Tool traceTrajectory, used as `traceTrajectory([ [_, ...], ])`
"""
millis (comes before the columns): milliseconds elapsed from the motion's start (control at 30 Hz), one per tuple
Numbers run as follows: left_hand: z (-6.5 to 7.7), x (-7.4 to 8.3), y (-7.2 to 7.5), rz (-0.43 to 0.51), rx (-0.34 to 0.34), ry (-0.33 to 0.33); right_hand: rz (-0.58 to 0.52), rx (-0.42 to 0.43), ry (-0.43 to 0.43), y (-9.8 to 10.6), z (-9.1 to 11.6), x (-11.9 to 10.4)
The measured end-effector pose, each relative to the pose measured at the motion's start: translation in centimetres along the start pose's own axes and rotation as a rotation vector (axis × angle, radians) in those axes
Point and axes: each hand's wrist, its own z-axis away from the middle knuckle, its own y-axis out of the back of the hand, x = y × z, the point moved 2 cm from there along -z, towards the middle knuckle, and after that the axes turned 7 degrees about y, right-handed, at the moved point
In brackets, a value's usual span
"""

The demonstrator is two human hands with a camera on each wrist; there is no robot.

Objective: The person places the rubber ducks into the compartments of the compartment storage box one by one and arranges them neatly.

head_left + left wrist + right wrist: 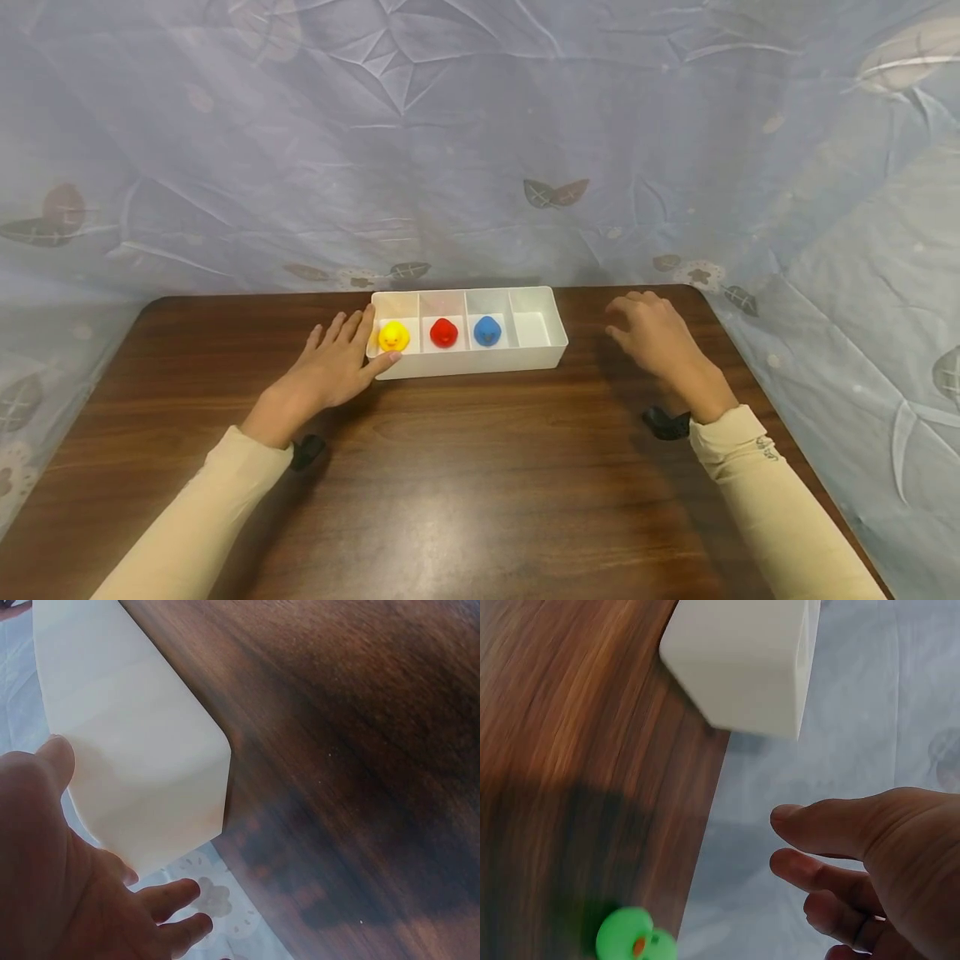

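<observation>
A white box with several compartments (480, 361) stands near the back edge of the table. From left to right sit a yellow duck (393, 337), a red duck (444, 333) and a blue duck (487, 331), one per compartment; the rightmost compartment holds nothing. My left hand (330, 367) rests against the box's left end, fingers extended, thumb over the front rim. To the right of the box hovers my right hand (656, 337), fingers loosely bent around nothing. A green duck (626, 934) on the table shows in the right wrist view; in the head view it is hidden.
A brown wooden table (450, 475) lies under everything. Pale patterned cloth (480, 150) hangs behind it and along both sides. Black wrist straps or mounts (666, 423) sit below both wrists.
</observation>
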Motion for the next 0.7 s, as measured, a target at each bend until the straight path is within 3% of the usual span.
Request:
traceTrajectory([
  [167, 0.1, 0.1, 0.1, 0.005, 0.003, -0.006, 0.000, -0.032, -0.051, 0.5, 1.3, 1.4],
  [700, 0.1, 0.1, 0.0, -0.005, 0.015, -0.011, -0.003, -0.044, -0.091, 0.0, 3.4, 3.9],
])
